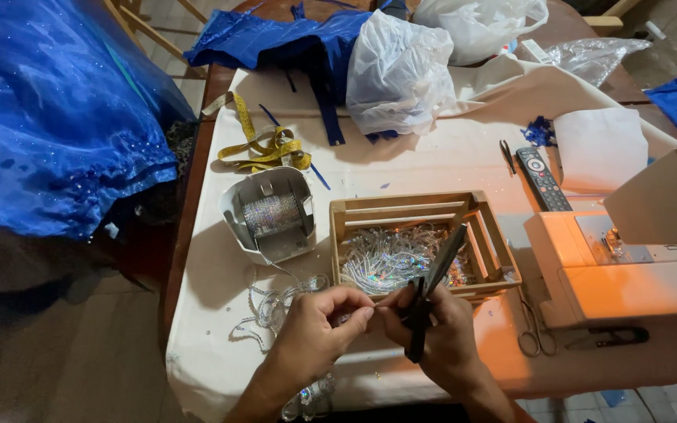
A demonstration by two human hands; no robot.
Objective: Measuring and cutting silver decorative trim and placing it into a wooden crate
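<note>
While my left hand (319,325) pinches a short end of the sequin trim (276,305) between thumb and fingertips, my right hand (440,337) is clenched round the black scissors (431,294), whose blades point up and away over the front edge of the crate (425,207). Both hands meet just above the near edge of the bench (213,258), and the trim runs from my left fingers in loose loops across the cloth back to the spool (273,215) in its grey holder. What worries me is how close the blades stand to my left fingertips: as I judge it, a small slip could nick a finger or cut the strand in the wrong place. The slack loops could also snag on my wrist and tug the spool over, and a cut piece so small and light might spring off onto the floor instead of dropping into the crate. The trim itself is thin, silvery and iridescent, glinting with pink and green flecks; a heap of cut lengths already lies inside the crate. Beyond it sit a remote (541,176), a yellow tape measure (264,149), white plastic bags (397,74) and blue fabric (56,110), with a sewing machine (628,274) on my right and small scissors (528,325) beside it.
</note>
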